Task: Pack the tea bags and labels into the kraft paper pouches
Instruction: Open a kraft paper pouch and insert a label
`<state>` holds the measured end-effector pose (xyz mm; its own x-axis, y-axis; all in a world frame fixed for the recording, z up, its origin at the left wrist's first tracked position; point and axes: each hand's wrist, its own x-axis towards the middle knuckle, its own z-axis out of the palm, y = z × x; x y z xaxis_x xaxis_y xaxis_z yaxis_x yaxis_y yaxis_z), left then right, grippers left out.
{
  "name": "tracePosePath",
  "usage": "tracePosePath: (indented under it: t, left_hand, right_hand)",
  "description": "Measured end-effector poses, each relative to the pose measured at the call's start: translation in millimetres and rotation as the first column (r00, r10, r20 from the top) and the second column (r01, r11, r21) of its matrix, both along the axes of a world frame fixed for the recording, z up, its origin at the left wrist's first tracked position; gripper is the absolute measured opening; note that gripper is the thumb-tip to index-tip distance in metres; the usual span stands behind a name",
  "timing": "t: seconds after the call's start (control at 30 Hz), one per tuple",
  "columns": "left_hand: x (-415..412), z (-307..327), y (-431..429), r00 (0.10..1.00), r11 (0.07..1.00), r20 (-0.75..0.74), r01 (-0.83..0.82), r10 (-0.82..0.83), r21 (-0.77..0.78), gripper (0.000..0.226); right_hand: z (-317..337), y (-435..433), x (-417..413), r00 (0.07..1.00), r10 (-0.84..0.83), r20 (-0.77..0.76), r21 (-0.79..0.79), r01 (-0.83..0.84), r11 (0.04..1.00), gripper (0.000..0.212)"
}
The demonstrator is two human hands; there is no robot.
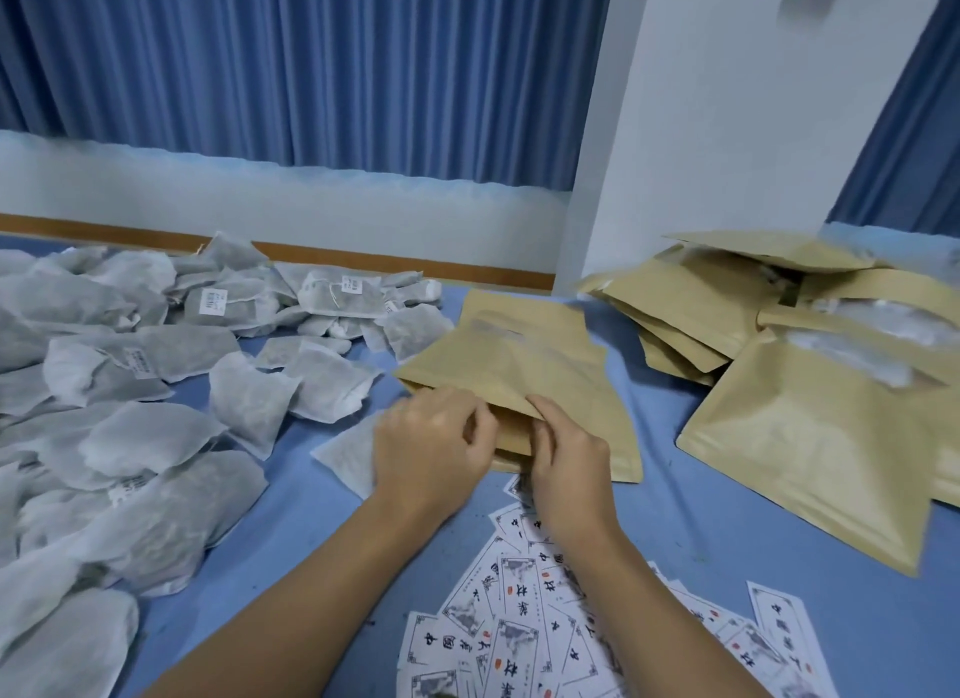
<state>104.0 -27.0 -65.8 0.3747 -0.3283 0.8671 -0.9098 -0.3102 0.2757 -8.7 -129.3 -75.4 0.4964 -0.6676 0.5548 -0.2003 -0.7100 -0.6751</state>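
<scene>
Tan kraft paper pouch [519,364], flat, mid-frame on blue tabletop [727,531]; mouth seemingly pinched apart by left grip [431,442] and right grip [566,458]. Tea bags [130,385] crowding left, labels [519,635] below, bare strip right.

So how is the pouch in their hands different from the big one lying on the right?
The held pouch is gripped at its near edge by the left hand and right hand, mouth apparently parted; the right pouch lies untouched. The held pouch sits apart mid-table; the right pouch rests against a heap of pouches. The right pouch's window shows something white; the held pouch's is blurred. Both are tan kraft paper.
</scene>
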Motion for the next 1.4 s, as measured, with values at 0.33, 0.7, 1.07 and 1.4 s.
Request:
tracePosePath:
  t: [0.33, 0.7, 1.07, 1.4]
  left_hand:
    - [-3, -10, 17, 0.845, 0.882, -0.441, -0.074, 0.303, 0.465, 0.060]
    - [-6, 4, 26, 0.933, 0.925, -0.212, 0.217, -0.290, -0.311, 0.034]
    - [-23, -5, 8, 0.908, 0.883, -0.122, 0.419, -0.401, 0.213, 0.034]
    - [14, 2, -62, 0.943, 0.764, -0.332, 0.212, 0.003, 0.609, 0.036]
  right_hand:
    - [-6, 5, 2, 0.996, 0.074, -0.057, -0.029, -0.075, 0.997, 0.029]
    - [0, 1, 1, 1.000, -0.020, -0.013, 0.075, 0.021, 0.997, 0.034]
    - [-1, -2, 2, 0.991, -0.069, 0.111, 0.099, 0.058, 0.993, 0.036]
    - [1, 4, 3, 0.987, -0.001, 0.164, 0.030, -0.004, 1.000, 0.031]
